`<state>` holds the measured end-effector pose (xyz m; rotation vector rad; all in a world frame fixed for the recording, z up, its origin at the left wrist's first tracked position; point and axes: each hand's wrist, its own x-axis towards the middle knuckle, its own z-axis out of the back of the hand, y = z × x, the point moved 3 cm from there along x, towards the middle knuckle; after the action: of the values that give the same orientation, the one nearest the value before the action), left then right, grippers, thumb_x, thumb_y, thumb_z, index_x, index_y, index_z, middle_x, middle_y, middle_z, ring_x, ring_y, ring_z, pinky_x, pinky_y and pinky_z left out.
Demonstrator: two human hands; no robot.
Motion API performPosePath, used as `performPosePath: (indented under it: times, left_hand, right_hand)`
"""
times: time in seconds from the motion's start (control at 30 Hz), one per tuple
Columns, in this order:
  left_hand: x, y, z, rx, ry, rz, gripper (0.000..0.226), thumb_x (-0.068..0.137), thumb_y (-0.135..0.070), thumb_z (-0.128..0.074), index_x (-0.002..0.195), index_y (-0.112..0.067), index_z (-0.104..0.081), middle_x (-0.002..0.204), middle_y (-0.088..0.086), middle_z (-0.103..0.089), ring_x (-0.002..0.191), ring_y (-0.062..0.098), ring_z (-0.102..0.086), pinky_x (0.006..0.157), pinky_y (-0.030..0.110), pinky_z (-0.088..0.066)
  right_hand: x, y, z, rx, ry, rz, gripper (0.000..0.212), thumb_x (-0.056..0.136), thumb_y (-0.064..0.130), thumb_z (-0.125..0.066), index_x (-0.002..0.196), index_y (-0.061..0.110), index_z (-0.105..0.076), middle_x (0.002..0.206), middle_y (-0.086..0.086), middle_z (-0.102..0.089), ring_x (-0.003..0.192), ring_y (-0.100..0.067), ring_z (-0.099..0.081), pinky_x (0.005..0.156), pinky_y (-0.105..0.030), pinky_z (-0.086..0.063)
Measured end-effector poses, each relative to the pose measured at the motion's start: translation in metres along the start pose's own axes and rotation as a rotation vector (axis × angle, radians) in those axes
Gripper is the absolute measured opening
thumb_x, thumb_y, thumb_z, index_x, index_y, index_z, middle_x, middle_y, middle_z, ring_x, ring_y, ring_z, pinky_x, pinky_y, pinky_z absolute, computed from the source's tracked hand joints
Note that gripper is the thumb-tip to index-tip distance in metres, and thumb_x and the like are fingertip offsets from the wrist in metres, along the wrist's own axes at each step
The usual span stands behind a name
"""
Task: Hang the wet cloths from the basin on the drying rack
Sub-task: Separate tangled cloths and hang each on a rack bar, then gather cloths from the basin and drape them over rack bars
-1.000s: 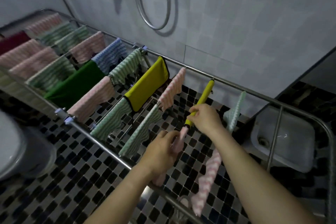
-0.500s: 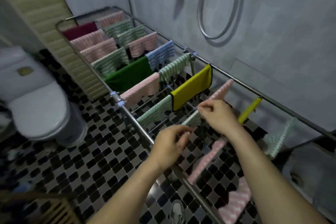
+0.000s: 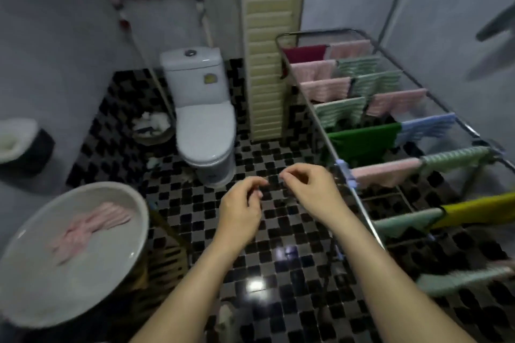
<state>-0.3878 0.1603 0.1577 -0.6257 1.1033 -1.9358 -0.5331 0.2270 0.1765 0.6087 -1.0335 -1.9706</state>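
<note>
A white basin (image 3: 139,220) sits at the lower left with one pink striped cloth (image 3: 89,228) lying in it. The metal drying rack (image 3: 328,131) runs along the right wall, hung with several pink, green, blue, dark red and yellow cloths. My left hand (image 3: 242,209) and my right hand (image 3: 312,189) hover side by side over the floor between basin and rack. Both hold nothing, fingers loosely curled, thumb and forefinger nearly pinched.
A white toilet (image 3: 203,120) stands ahead, with a small waste basket (image 3: 152,128) to its left. A slatted cream door (image 3: 267,44) is behind the rack's far end. The basin rests on a wooden stool (image 3: 167,256). The floor is black-and-white mosaic tile.
My view has swung left from the rack toward the basin and toilet. Both hands have left the pink cloth on the rack and now hang empty over the floor.
</note>
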Motion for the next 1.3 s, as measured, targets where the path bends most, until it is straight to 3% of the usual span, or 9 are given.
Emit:
performPosePath:
  times: [0.2,0.33,0.53,0.73,0.97,1.07,1.17,1.23,1.3]
  left_hand:
    - [0.022,0.086,0.104,0.058,-0.24,0.255,0.041,0.088,-0.001,-0.052,0.121,-0.026,-0.054,0.097,-0.009,-0.053,0.089,0.008,-0.054,0.078,0.02,-0.046]
    - [0.026,0.169,0.18,0.12,-0.401,0.483,0.044,0.087,-0.004,-0.054,0.127,-0.022,-0.051,0.122,-0.001,-0.053,0.109,0.017,-0.053,0.089,0.028,-0.044]
    - [0.012,0.273,0.231,0.236,-0.378,0.826,0.055,0.081,-0.006,-0.054,0.134,-0.018,-0.05,0.142,0.006,-0.045,0.132,0.028,-0.037,0.111,0.036,-0.029]
    - [0.014,0.357,0.258,0.378,-0.203,1.055,0.063,0.09,-0.018,-0.049,0.147,-0.034,-0.031,0.161,0.003,-0.01,0.147,0.03,-0.004,0.117,0.038,-0.015]
    - [0.019,0.422,0.26,0.356,-0.167,1.159,0.069,0.087,-0.024,-0.052,0.149,-0.034,-0.024,0.161,-0.005,-0.008,0.147,0.026,-0.006,0.111,0.058,-0.023]
    - [0.018,0.434,0.26,0.394,-0.366,1.167,0.049,0.086,-0.026,-0.056,0.134,-0.027,-0.049,0.146,-0.003,-0.044,0.138,0.021,-0.032,0.106,0.048,-0.031]
    - [0.012,0.442,0.264,0.227,-0.643,1.154,0.017,0.083,-0.021,-0.064,0.097,-0.02,-0.074,0.106,0.005,-0.072,0.105,0.027,-0.063,0.084,0.031,-0.042]
    - [0.008,0.446,0.265,-0.066,-0.827,1.069,0.007,0.078,-0.009,-0.07,0.079,-0.014,-0.076,0.085,0.01,-0.074,0.086,0.031,-0.069,0.07,0.028,-0.046]
    - [0.008,0.442,0.27,-0.335,-0.94,0.956,0.014,0.08,-0.001,-0.07,0.072,-0.012,-0.071,0.073,0.005,-0.071,0.078,0.03,-0.07,0.07,0.029,-0.049]
  right_hand:
    - [0.045,0.055,-0.129,-0.014,0.25,0.05,0.012,0.092,0.027,-0.06,0.092,0.027,-0.072,0.082,0.011,-0.069,0.079,0.0,-0.063,0.078,-0.029,-0.055]
    - [0.072,0.088,-0.234,0.002,0.501,0.044,0.015,0.093,0.023,-0.059,0.1,0.034,-0.065,0.095,0.014,-0.067,0.089,-0.002,-0.064,0.085,-0.03,-0.056]
    - [0.078,0.103,-0.349,-0.197,0.76,0.142,0.037,0.093,0.014,-0.054,0.129,0.019,-0.056,0.125,0.0,-0.059,0.105,-0.014,-0.06,0.089,-0.026,-0.051]
    - [0.082,0.099,-0.474,-0.672,0.963,0.422,0.054,0.09,0.023,-0.05,0.143,0.032,-0.042,0.16,-0.012,-0.009,0.147,-0.034,-0.003,0.12,-0.047,-0.012]
    - [0.095,0.091,-0.533,-1.049,1.054,0.46,0.062,0.092,0.015,-0.051,0.149,0.023,-0.03,0.16,0.0,0.021,0.147,-0.028,0.019,0.115,-0.058,-0.015]
    - [0.1,0.079,-0.556,-1.013,1.058,0.448,0.065,0.09,0.015,-0.056,0.148,0.022,-0.028,0.16,-0.001,-0.002,0.148,-0.027,-0.001,0.111,-0.052,-0.03]
    - [0.109,0.071,-0.565,-0.786,0.921,0.38,0.033,0.09,0.02,-0.059,0.123,0.024,-0.062,0.131,-0.002,-0.054,0.122,-0.022,-0.052,0.099,-0.035,-0.047]
    - [0.113,0.069,-0.558,-0.566,0.818,0.159,0.011,0.084,0.018,-0.067,0.091,0.023,-0.074,0.096,0.0,-0.072,0.087,-0.017,-0.069,0.084,-0.028,-0.054]
    - [0.115,0.068,-0.545,-0.139,0.821,-0.257,0.014,0.081,-0.001,-0.067,0.081,0.011,-0.075,0.073,-0.005,-0.069,0.056,-0.012,-0.063,0.064,-0.027,-0.058]
